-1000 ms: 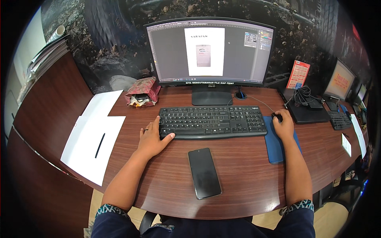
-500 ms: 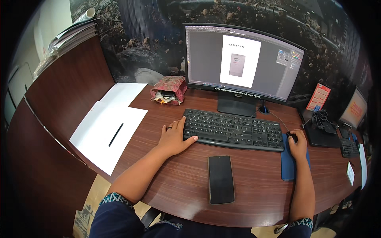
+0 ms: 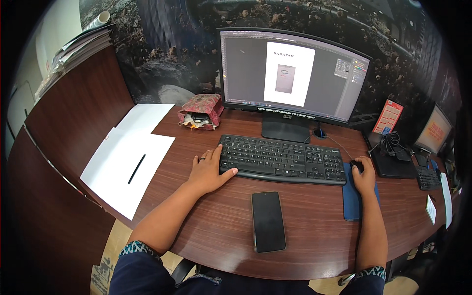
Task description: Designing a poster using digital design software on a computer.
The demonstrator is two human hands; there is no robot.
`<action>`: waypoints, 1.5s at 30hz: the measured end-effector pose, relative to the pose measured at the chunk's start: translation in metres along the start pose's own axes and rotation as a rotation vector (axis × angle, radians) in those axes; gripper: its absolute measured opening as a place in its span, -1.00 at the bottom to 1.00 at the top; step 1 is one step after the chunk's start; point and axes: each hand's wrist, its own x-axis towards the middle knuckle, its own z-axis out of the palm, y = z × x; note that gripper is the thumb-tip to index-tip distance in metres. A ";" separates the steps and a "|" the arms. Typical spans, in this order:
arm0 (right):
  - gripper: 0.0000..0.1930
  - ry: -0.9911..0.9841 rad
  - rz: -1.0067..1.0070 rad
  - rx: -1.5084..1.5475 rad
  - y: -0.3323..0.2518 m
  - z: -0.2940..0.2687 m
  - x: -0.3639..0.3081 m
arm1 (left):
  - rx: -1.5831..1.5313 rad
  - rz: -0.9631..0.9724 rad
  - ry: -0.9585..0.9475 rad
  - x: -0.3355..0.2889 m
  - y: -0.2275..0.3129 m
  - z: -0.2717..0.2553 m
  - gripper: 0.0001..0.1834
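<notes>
My left hand [image 3: 208, 171] rests at the left end of a black keyboard [image 3: 282, 160]. Its fingers lie spread over the edge keys, and the thumb stretches along the front edge. A ring is on one finger. To the right of the keyboard, my right hand [image 3: 364, 178] is curled over a black computer mouse [image 3: 357, 166], which is partly hidden under the fingers. Beneath the mouse and wrist lies a blue mouse pad [image 3: 352, 204]. Behind the keyboard stands a curved monitor [image 3: 241, 64], showing a white page with a pinkish rectangle on it.
A dark-screened phone [image 3: 268, 221] lies before the keyboard on the brown desk [image 3: 211, 236]. White paper sheets [image 3: 115, 167] with a black pen [image 3: 136, 169] are at left, near a red patterned pouch [image 3: 200, 112]. A cable bundle [image 3: 392, 145] and a smaller screen [image 3: 435, 129] stand at right.
The whole scene has slid slightly left in the picture. Both hands keep their places on the keyboard and mouse, and the monitor's page looks the same.
</notes>
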 end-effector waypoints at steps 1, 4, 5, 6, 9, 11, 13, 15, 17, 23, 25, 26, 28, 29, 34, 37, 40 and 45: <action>-0.73 -0.014 0.030 -0.011 0.001 0.000 0.000 | 0.006 -0.005 0.004 0.000 0.000 0.000 0.12; -0.73 -0.028 0.029 -0.008 0.007 -0.001 -0.001 | -0.003 -0.004 0.001 0.000 0.002 -0.001 0.11; -0.73 -0.025 0.032 -0.010 0.005 -0.002 -0.001 | -0.003 0.001 0.000 0.000 0.002 -0.001 0.11; -0.73 -0.009 0.034 -0.023 0.001 -0.002 -0.001 | -0.003 0.001 0.002 0.000 0.001 -0.001 0.11; -0.74 0.013 0.072 -0.044 -0.005 -0.002 -0.001 | -0.002 -0.001 0.001 0.000 0.000 0.000 0.11; -0.74 0.018 0.108 -0.050 -0.003 -0.001 -0.001 | -0.001 -0.003 -0.002 0.000 0.000 0.000 0.11; -0.75 0.020 0.078 -0.067 0.002 0.000 -0.001 | -0.001 0.002 0.009 -0.001 0.000 0.000 0.11; -0.75 0.019 0.075 -0.071 0.008 0.001 -0.001 | -0.001 0.005 0.006 0.000 0.000 0.000 0.11; -0.75 0.018 0.072 -0.073 0.010 0.002 -0.001 | 0.001 0.006 0.004 0.000 0.000 0.000 0.12; -0.73 0.014 0.097 -0.056 0.003 0.000 -0.001 | -0.003 0.008 -0.007 0.000 0.002 0.000 0.11; -0.73 0.036 0.062 -0.046 0.005 0.000 -0.002 | -0.004 0.005 0.005 0.001 0.001 0.001 0.11; -0.73 0.040 0.069 -0.053 0.006 0.000 -0.002 | -0.006 0.015 0.000 0.001 0.001 0.001 0.11; -0.72 0.036 0.074 -0.043 0.006 0.001 -0.002 | 0.003 0.017 0.010 0.001 0.000 0.001 0.11; -0.72 0.039 0.080 -0.047 0.005 0.001 -0.001 | 0.003 0.024 0.007 0.001 -0.001 0.002 0.11; -0.73 0.044 0.069 -0.036 0.004 0.002 -0.002 | 0.011 0.012 0.003 0.002 -0.001 0.002 0.11; -0.73 0.041 0.052 -0.052 0.008 0.001 -0.002 | 0.011 0.017 0.007 0.002 -0.001 0.002 0.11; -0.72 0.039 0.066 -0.055 0.007 0.002 -0.002 | 0.009 0.017 0.003 0.002 0.000 0.001 0.12; -0.72 0.040 0.104 -0.027 0.000 0.000 -0.002 | 0.007 0.018 0.008 0.002 -0.002 0.003 0.12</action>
